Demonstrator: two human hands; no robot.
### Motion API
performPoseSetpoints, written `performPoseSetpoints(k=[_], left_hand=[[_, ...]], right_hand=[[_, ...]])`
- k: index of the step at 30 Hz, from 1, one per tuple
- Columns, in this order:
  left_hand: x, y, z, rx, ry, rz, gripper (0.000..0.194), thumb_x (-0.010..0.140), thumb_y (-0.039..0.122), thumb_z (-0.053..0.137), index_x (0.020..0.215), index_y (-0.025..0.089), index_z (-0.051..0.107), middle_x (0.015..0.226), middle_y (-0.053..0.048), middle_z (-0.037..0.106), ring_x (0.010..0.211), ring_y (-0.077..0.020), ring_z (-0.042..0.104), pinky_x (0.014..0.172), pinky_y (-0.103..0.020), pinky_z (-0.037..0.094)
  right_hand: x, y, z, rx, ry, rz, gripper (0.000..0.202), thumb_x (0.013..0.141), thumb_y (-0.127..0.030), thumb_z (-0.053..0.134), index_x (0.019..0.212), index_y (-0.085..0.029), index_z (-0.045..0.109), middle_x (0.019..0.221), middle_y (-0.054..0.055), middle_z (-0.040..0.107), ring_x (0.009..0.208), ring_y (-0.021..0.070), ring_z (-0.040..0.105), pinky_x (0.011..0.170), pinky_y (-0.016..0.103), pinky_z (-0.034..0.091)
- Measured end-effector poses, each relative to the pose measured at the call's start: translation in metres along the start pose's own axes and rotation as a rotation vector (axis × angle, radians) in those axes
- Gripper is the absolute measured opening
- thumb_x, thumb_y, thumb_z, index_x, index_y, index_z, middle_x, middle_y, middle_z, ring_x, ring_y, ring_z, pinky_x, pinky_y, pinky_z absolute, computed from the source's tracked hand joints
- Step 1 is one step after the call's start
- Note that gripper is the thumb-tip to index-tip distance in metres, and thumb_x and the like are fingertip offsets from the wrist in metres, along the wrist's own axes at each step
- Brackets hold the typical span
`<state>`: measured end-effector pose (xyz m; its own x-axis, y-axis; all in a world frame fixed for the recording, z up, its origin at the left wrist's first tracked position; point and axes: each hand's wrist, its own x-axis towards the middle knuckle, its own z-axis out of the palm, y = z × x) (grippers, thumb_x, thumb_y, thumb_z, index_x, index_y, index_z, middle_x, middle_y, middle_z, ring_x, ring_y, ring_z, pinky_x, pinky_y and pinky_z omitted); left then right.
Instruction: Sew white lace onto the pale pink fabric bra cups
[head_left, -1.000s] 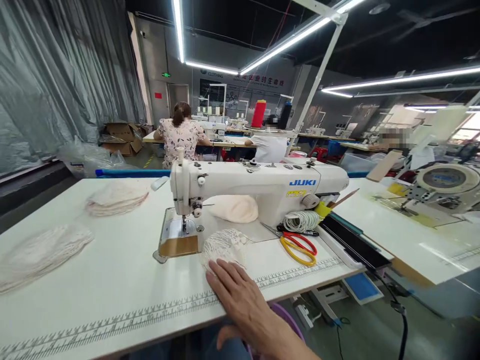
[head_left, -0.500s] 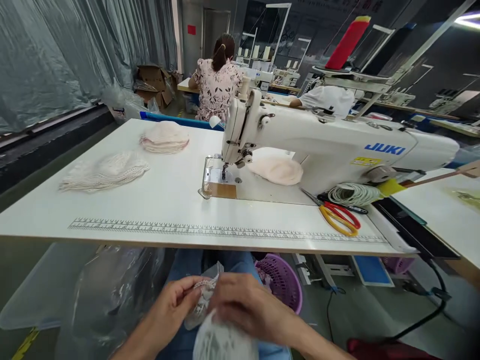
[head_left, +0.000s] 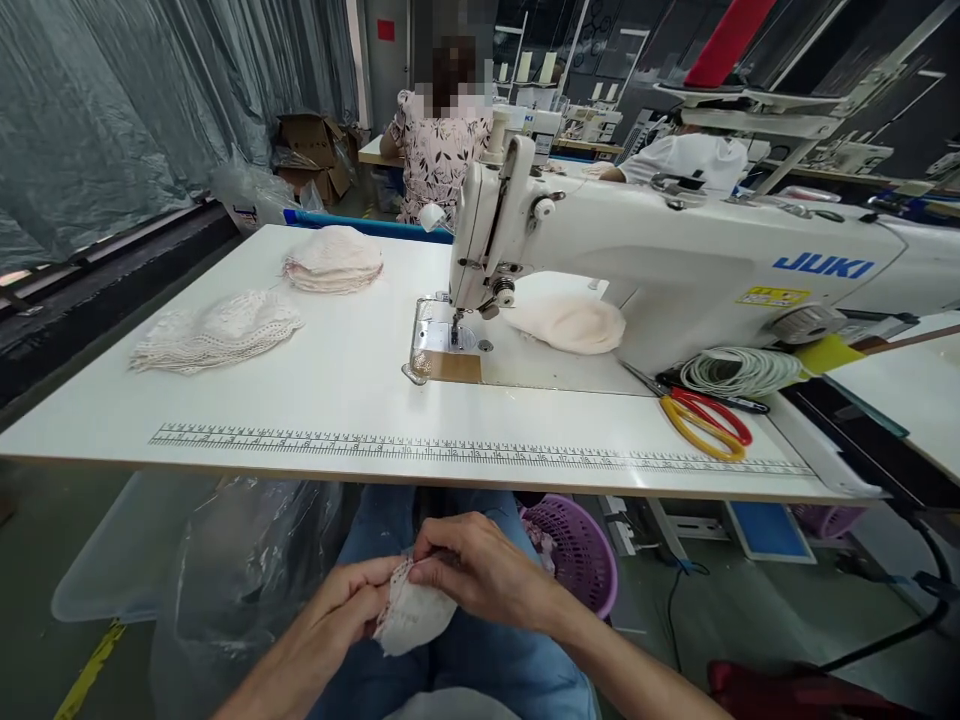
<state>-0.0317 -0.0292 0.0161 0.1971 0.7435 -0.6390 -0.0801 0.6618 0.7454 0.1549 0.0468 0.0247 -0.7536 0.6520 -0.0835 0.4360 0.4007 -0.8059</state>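
Over my lap, a small off-white lace-edged fabric piece [head_left: 416, 617] is pinched between both hands. My left hand [head_left: 352, 605] closes on its left edge, and my right hand [head_left: 476, 570] grips its top edge with thumb and fingers. The two hands are close together, below the table's front edge. On the white table [head_left: 337, 400] lie a stack of lace-edged pieces [head_left: 217, 330] at the left and a stack of pale pink pieces [head_left: 334, 260] behind it. A peach fabric piece [head_left: 574, 325] rests beside the needle of the white sewing machine [head_left: 600, 235].
Scissors with red and yellow handles [head_left: 705, 420] and a coil of pale cord [head_left: 739, 370] lie at the table's right. A purple basket [head_left: 574, 550] stands below. Plastic bags [head_left: 240, 570] hang at lower left. A person [head_left: 442, 140] sits ahead, facing away.
The fabric between my hands now shows as a flat piece, and the clear plastic and larger white bundle by them are no longer seen there. My right hand has risen slightly. The view has shifted.
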Motion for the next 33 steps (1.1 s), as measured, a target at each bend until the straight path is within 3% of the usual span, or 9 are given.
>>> performPoseSetpoints(k=[4,9,15,20,23,26,29,31,33], left_hand=[[-0.002,-0.004,0.0,-0.024,0.046,0.011,0.049,0.071,0.048,0.063,0.112,0.02,0.066,0.11,-0.007,0.065,0.103,-0.0275,0.054,0.088,-0.032,0.044],[-0.001,-0.02,0.004,-0.027,0.216,0.046,0.054,0.07,0.055,0.065,0.113,0.023,0.065,0.116,-0.006,0.064,0.11,-0.0285,0.053,0.09,-0.031,0.044],[0.011,-0.015,0.016,-0.032,0.106,0.146,0.049,0.071,0.056,0.067,0.101,0.017,0.069,0.086,-0.005,0.072,0.085,-0.0218,0.062,0.078,-0.026,0.046],[0.009,-0.009,-0.003,-0.048,-0.058,0.034,0.046,0.072,0.051,0.069,0.103,0.017,0.069,0.087,-0.006,0.072,0.085,-0.0213,0.062,0.079,-0.026,0.045],[0.007,-0.008,-0.013,0.011,-0.09,-0.016,0.043,0.071,0.051,0.07,0.098,0.017,0.072,0.084,-0.006,0.072,0.08,-0.019,0.06,0.072,-0.023,0.043],[0.006,-0.006,-0.015,0.052,-0.112,-0.058,0.041,0.07,0.051,0.072,0.094,0.018,0.073,0.081,-0.005,0.071,0.076,-0.0176,0.058,0.068,-0.022,0.042],[0.006,-0.003,-0.015,0.08,-0.13,-0.08,0.039,0.069,0.05,0.072,0.092,0.018,0.074,0.078,-0.004,0.071,0.073,-0.017,0.057,0.065,-0.022,0.041],[0.005,-0.003,-0.017,0.089,-0.139,-0.079,0.037,0.07,0.049,0.072,0.09,0.018,0.074,0.078,-0.004,0.07,0.072,-0.0164,0.056,0.065,-0.021,0.041],[0.003,-0.004,-0.022,0.082,-0.139,-0.073,0.036,0.071,0.048,0.071,0.089,0.017,0.074,0.075,-0.003,0.069,0.071,-0.0153,0.055,0.065,-0.02,0.04]], right_hand=[[0.001,0.004,0.004,0.027,0.047,0.02,0.012,0.087,-0.026,0.054,0.08,-0.018,0.058,0.064,-0.004,0.054,0.058,0.0085,0.049,0.055,0.018,0.03],[0.0,0.003,0.011,0.01,0.092,-0.024,0.009,0.086,-0.022,0.053,0.079,-0.018,0.056,0.067,-0.003,0.055,0.061,0.0098,0.05,0.056,0.019,0.031],[-0.003,0.005,0.013,-0.163,0.123,0.01,0.008,0.087,-0.025,0.054,0.083,-0.019,0.057,0.074,-0.002,0.06,0.067,0.0118,0.053,0.065,0.023,0.032],[-0.01,0.024,-0.006,0.127,-0.041,-0.035,0.021,0.091,-0.033,0.053,0.081,-0.016,0.06,0.067,-0.002,0.058,0.062,0.0097,0.051,0.06,0.02,0.034],[-0.015,0.032,-0.011,0.255,-0.101,-0.1,0.028,0.092,-0.038,0.048,0.083,-0.015,0.061,0.074,0.001,0.061,0.069,0.0113,0.055,0.064,0.021,0.038],[-0.015,0.033,-0.012,0.261,-0.107,-0.129,0.036,0.08,-0.05,0.061,0.093,-0.016,0.059,0.089,0.004,0.061,0.083,0.015,0.056,0.074,0.025,0.04],[-0.009,0.032,-0.009,0.214,-0.129,-0.181,0.064,0.062,-0.052,0.076,0.112,-0.021,0.052,0.108,0.006,0.057,0.099,0.0193,0.052,0.086,0.03,0.037],[-0.003,0.034,-0.005,0.237,-0.205,-0.207,0.065,0.06,-0.049,0.078,0.113,-0.023,0.053,0.104,0.004,0.06,0.097,0.0184,0.054,0.087,0.029,0.037],[0.001,0.039,0.0,0.31,-0.282,-0.195,0.051,0.063,-0.047,0.077,0.102,-0.02,0.06,0.084,-0.001,0.062,0.08,0.014,0.058,0.076,0.024,0.041]])
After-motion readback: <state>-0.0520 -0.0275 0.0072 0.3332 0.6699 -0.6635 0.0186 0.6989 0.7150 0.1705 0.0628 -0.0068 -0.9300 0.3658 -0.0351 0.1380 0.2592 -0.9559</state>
